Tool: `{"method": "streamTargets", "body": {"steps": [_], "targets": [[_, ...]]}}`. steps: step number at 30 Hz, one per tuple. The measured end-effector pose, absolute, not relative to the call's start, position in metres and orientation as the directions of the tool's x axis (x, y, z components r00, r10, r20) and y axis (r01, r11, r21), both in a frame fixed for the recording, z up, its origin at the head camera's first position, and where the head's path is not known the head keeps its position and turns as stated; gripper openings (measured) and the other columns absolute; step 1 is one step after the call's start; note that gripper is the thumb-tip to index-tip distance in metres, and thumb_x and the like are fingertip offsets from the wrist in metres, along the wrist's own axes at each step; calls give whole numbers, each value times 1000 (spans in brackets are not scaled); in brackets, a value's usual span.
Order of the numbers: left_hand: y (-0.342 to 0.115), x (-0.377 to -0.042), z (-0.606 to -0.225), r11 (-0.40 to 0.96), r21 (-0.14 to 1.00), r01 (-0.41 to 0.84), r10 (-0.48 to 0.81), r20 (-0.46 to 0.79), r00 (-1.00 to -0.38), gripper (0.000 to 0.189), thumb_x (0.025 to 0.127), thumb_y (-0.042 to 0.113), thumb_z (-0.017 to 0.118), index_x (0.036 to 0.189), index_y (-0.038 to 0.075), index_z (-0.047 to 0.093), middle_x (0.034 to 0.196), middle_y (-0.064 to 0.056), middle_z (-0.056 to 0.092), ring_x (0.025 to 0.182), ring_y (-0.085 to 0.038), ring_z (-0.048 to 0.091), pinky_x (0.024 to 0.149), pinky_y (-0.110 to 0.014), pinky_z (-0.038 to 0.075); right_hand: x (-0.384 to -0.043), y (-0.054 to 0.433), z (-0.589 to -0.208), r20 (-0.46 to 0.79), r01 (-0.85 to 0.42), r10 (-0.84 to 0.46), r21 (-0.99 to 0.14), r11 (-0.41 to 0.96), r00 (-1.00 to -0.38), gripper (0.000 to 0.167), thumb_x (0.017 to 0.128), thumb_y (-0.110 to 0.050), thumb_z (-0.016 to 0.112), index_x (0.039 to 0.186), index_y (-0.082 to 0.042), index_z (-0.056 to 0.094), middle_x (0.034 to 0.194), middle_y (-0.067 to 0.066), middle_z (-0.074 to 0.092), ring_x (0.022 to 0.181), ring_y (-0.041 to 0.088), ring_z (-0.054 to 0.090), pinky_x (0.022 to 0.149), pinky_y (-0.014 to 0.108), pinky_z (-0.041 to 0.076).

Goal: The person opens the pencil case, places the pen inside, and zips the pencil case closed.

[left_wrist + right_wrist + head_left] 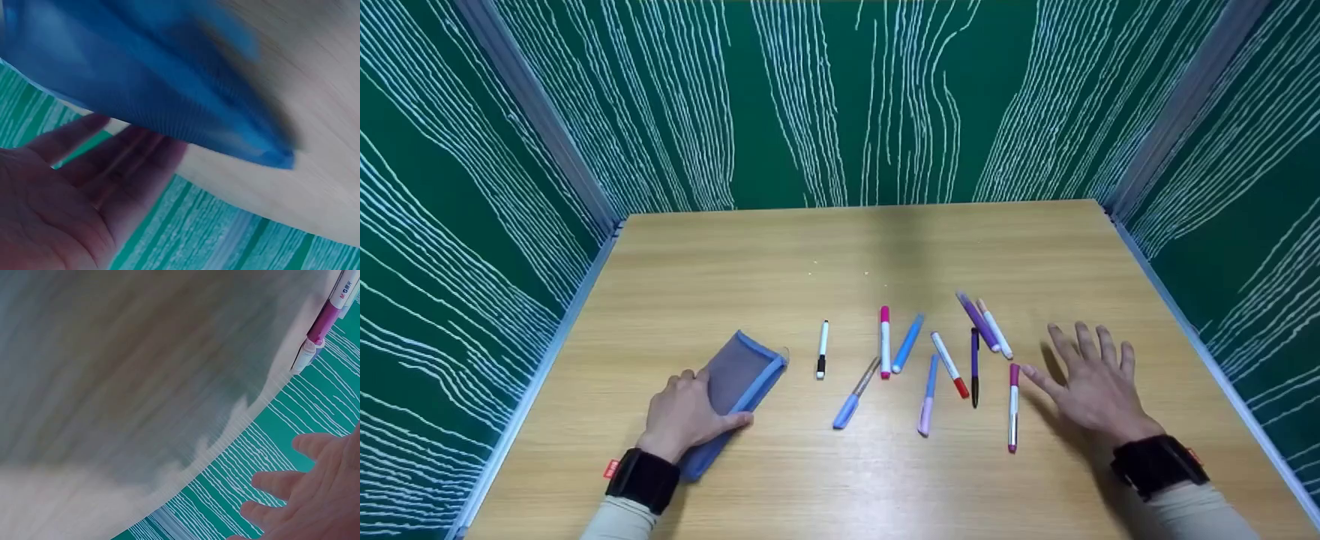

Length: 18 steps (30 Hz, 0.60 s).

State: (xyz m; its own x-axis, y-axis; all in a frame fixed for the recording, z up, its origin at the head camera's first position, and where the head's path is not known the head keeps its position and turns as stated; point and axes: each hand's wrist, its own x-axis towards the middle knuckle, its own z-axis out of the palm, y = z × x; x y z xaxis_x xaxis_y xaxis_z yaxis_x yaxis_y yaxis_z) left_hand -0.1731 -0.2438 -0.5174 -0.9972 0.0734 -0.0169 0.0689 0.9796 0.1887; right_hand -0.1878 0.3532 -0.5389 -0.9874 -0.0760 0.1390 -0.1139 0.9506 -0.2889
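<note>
A blue mesh pencil case [739, 375] lies tilted at the left of the table. My left hand [686, 412] holds it, thumb across its near part and fingers at its far left side. In the left wrist view the fingertips [160, 146] meet the case's edge, partly hidden behind it. My right hand [1099, 394] is spread over the table at the right, fingers apart, holding nothing. Nearest to its thumb is a marker with a magenta cap [1013, 409]. Other pens lie scattered between the hands, among them a purple marker [979, 322] and a red-capped marker [950, 365].
A small black-and-white marker [822, 350] lies nearest the case. Beyond it are a pink marker [885, 341], a blue marker [908, 343] and a blue-capped pen [847, 411]. Green walls with white lines [915, 105] enclose the wooden table [750, 255] at the back and sides.
</note>
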Motion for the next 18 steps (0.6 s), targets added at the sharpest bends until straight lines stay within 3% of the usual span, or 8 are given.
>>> {"method": "streamTargets", "body": {"steps": [14,18], "targets": [[-207,-157,-515,996,81,28,29,-8,-1000,113,66,90,66,110,-15,65,92,-22,61,80,-33,60,65,-48,57,-187,351,-540,134,-100,-65,-278,955,-989,93,97,-69,49,163,-9,22,160,38,14,148,59,-2,112,71,-18],[-195,-155,-517,997,77,10,11,-4,-1000,116,66,89,66,112,-18,61,90,-23,61,78,-32,60,64,-47,57,-187,351,-541,145,-110,-72,-279,954,-987,92,97,-67,50,162,-7,25,159,39,16,148,60,2,112,72,-17]]}}
